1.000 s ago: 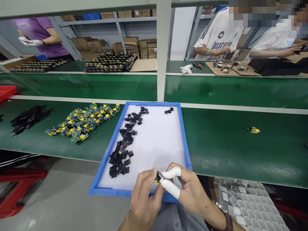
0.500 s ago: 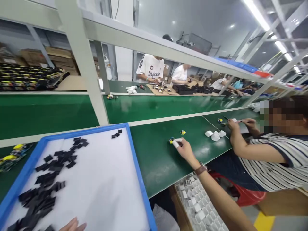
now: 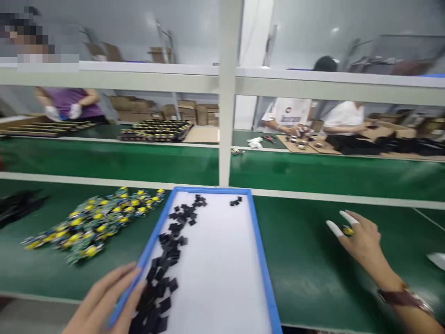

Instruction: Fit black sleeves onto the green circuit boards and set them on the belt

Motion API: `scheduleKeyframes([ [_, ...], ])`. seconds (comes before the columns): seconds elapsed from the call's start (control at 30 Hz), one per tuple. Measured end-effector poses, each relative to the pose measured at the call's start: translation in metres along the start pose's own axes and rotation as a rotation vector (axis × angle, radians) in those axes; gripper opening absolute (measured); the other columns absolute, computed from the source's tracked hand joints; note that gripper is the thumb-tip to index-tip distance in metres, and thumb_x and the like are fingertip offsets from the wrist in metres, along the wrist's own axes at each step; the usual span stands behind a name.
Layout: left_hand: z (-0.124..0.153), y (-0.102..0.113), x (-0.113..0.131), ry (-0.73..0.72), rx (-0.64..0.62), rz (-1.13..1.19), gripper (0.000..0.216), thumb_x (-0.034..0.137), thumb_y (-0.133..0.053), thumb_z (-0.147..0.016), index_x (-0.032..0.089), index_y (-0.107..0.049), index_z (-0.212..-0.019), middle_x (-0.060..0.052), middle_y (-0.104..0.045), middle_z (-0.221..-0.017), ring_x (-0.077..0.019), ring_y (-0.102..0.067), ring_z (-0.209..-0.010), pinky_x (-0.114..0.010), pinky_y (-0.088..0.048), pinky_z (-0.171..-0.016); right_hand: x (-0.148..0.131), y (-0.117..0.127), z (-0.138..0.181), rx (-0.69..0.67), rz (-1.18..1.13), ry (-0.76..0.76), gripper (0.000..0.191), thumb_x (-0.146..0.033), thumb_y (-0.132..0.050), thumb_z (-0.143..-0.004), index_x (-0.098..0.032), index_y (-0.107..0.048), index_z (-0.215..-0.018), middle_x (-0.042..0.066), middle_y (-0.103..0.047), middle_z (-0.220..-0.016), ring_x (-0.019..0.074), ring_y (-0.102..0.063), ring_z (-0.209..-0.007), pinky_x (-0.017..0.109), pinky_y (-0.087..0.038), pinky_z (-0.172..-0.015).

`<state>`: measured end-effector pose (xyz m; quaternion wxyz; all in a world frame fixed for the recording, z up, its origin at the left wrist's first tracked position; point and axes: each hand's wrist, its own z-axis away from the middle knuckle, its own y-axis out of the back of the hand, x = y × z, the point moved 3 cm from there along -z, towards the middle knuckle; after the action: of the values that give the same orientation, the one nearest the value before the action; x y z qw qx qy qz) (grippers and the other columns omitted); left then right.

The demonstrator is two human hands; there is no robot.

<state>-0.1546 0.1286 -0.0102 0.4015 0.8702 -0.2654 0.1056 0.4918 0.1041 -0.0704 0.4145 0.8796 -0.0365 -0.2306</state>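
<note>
My left hand (image 3: 107,297) is over the left rim of a blue-edged white tray (image 3: 222,278), fingers outstretched, rim showing between thumb and fingers. Black square pieces (image 3: 170,250) lie scattered along the tray's left side, partly hidden by that hand. On the green bench to the right, my right hand (image 3: 361,241) has thumb and forefinger apart, both in white finger covers. Close behind them is a small circuit board with a yellow part (image 3: 347,230), partly hidden. Left of the tray lies a pile of similar green circuit boards with yellow parts (image 3: 100,222).
Black strips (image 3: 21,206) lie at the far left. A white post (image 3: 227,93) rises behind the tray and meets a crossbar. Beyond the green belt (image 3: 313,174), several people work at another bench. A white piece (image 3: 436,260) sits at the right edge.
My view has swung left, bringing the circuit board pile into sight. My right hand has let go of the small board it held. My left hand now shows at the tray's left rim.
</note>
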Motion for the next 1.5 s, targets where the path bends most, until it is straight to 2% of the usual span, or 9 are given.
scheduleKeyframes([
  [0.13,-0.042,0.004,-0.075,0.135,-0.084,-0.292,0.044,0.057,-0.050,-0.091,0.023,-0.070,-0.109,-0.011,-0.075,-0.115,-0.0275,-0.073,-0.076,-0.047,-0.062,-0.081,-0.093,-0.029,0.000,-0.051,-0.206,0.355,0.056,-0.058,-0.056,-0.092,-0.017,-0.062,-0.129,0.021,-0.064,-0.126,0.0399,-0.060,-0.121,0.057,-0.047,-0.105],
  [0.2,-0.055,-0.013,-0.097,0.132,-0.145,-0.314,0.047,0.051,-0.049,-0.092,0.016,-0.068,-0.117,-0.018,-0.071,-0.123,-0.0336,-0.073,-0.097,-0.048,-0.060,-0.088,-0.158,-0.043,0.007,-0.187,-0.368,0.476,0.045,-0.046,-0.059,-0.096,-0.020,-0.059,-0.134,0.017,-0.062,-0.130,0.0332,-0.060,-0.123,0.050,-0.048,-0.108],
  [0.33,-0.078,-0.058,-0.099,0.069,-0.254,-0.294,0.049,0.040,-0.051,-0.094,0.014,-0.060,-0.136,-0.018,-0.059,-0.145,-0.0351,-0.057,-0.133,-0.048,-0.047,-0.111,-0.280,-0.078,0.015,-0.573,-0.553,0.634,0.031,-0.033,-0.055,-0.100,-0.016,-0.061,-0.126,0.017,-0.058,-0.138,0.0294,-0.055,-0.131,0.047,-0.045,-0.114],
  [0.53,-0.118,-0.100,-0.087,0.054,-0.328,-0.249,0.042,0.036,-0.054,-0.099,0.021,-0.058,-0.138,-0.015,-0.055,-0.150,-0.0321,-0.063,-0.126,-0.043,-0.054,-0.100,-0.369,-0.145,0.000,-0.659,-0.490,0.556,0.022,-0.031,-0.065,-0.099,-0.011,-0.068,-0.109,0.012,-0.069,-0.114,0.0253,-0.068,-0.102,0.044,-0.057,-0.093],
  [0.8,-0.114,-0.110,-0.092,0.105,-0.212,-0.119,0.028,0.031,-0.060,-0.099,0.018,-0.065,-0.123,-0.011,-0.068,-0.128,-0.0242,-0.068,-0.109,-0.045,-0.058,-0.092,-0.368,-0.166,0.003,-0.713,-0.586,0.424,0.025,-0.032,-0.065,-0.101,-0.014,-0.066,-0.118,0.008,-0.070,-0.111,0.0214,-0.070,-0.094,0.041,-0.060,-0.084],
  [1.07,-0.107,-0.042,-0.036,0.132,0.063,0.103,0.034,0.042,-0.058,-0.097,0.020,-0.069,-0.120,-0.009,-0.072,-0.116,-0.0263,-0.068,-0.106,-0.047,-0.056,-0.099,-0.311,-0.054,0.036,-0.920,-0.697,0.572,0.026,-0.005,-0.056,-0.087,-0.021,-0.075,-0.094,0.003,-0.069,-0.090,0.0163,-0.066,-0.073,0.027,-0.055,-0.068],
  [1.2,-0.061,-0.014,0.041,0.139,-0.163,0.532,0.026,0.029,-0.068,-0.092,0.026,-0.073,-0.117,-0.005,-0.071,-0.110,-0.0186,-0.073,-0.084,-0.031,-0.064,-0.075,-0.297,-0.023,0.059,-0.979,-0.369,0.780,0.036,0.007,-0.051,-0.076,-0.021,-0.070,-0.087,0.002,-0.069,-0.089,0.0174,-0.065,-0.076,0.024,-0.050,-0.066],
  [1.33,-0.004,-0.012,0.094,0.213,-0.388,0.781,0.030,0.021,-0.068,-0.092,0.030,-0.074,-0.120,-0.007,-0.071,-0.107,-0.0164,-0.072,-0.069,-0.027,-0.065,-0.057,-0.288,-0.024,0.070,-0.885,-0.241,0.678,0.036,0.011,-0.046,-0.072,-0.018,-0.065,-0.082,0.009,-0.067,-0.093,0.0229,-0.062,-0.082,0.031,-0.049,-0.072],
  [1.5,0.030,-0.022,0.103,0.460,-0.413,0.850,0.031,0.031,-0.071,-0.090,0.028,-0.076,-0.120,-0.011,-0.071,-0.126,-0.0308,-0.075,-0.105,-0.038,-0.068,-0.085,-0.281,-0.017,0.079,-0.776,-0.155,0.568,0.028,0.008,-0.049,-0.077,-0.017,-0.060,-0.075,0.013,-0.063,-0.093,0.0256,-0.059,-0.083,0.035,-0.047,-0.073],
])
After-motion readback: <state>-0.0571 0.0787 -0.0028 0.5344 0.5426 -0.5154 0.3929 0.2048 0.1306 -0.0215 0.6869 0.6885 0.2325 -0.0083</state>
